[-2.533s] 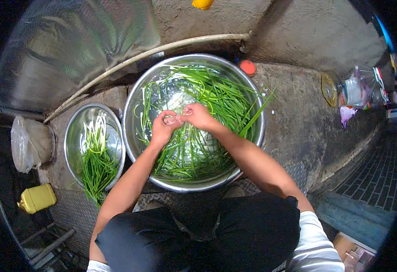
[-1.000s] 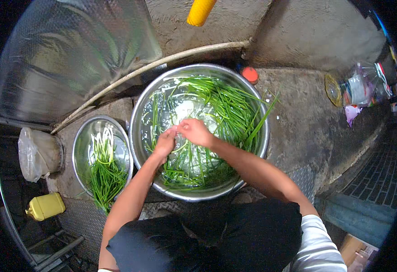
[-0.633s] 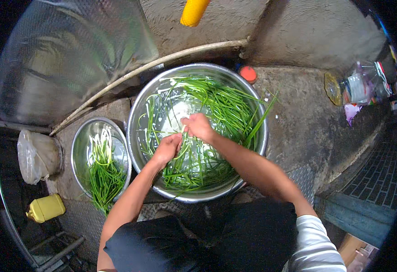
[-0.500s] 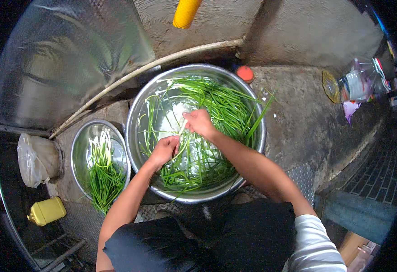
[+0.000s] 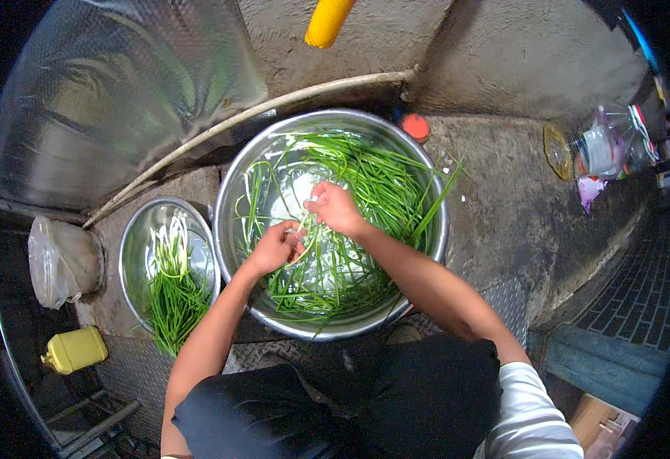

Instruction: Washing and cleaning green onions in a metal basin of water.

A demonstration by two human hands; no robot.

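Observation:
A large round metal basin [image 5: 241,284] of water holds a thick heap of green onions [image 5: 373,172] along its far right side, with looser stalks on the left and near sides. Over the middle of it, my right hand [image 5: 336,209] pinches the pale end of a green onion. Just below and to the left, my left hand [image 5: 275,248] closes its fingers around the same thin stalk, whose green part hangs toward the near side. Left of the basin, a smaller metal bowl [image 5: 130,260] contains a bunch of green onions [image 5: 176,294], white ends pointing away from me, leaves draped over the near rim.
A pale pipe [image 5: 273,105] runs along the wall behind the basin. A red-topped object [image 5: 415,127] sits by the far right rim. On the left are a plastic-covered bucket [image 5: 63,260] and a yellow jug [image 5: 75,349]. Plastic containers [image 5: 599,153] lie at the far right.
My left hand has loosened its fingers slightly and risen a little. My right hand has barely shifted beside the stalk. The heap and the small bowl's bunch look the same.

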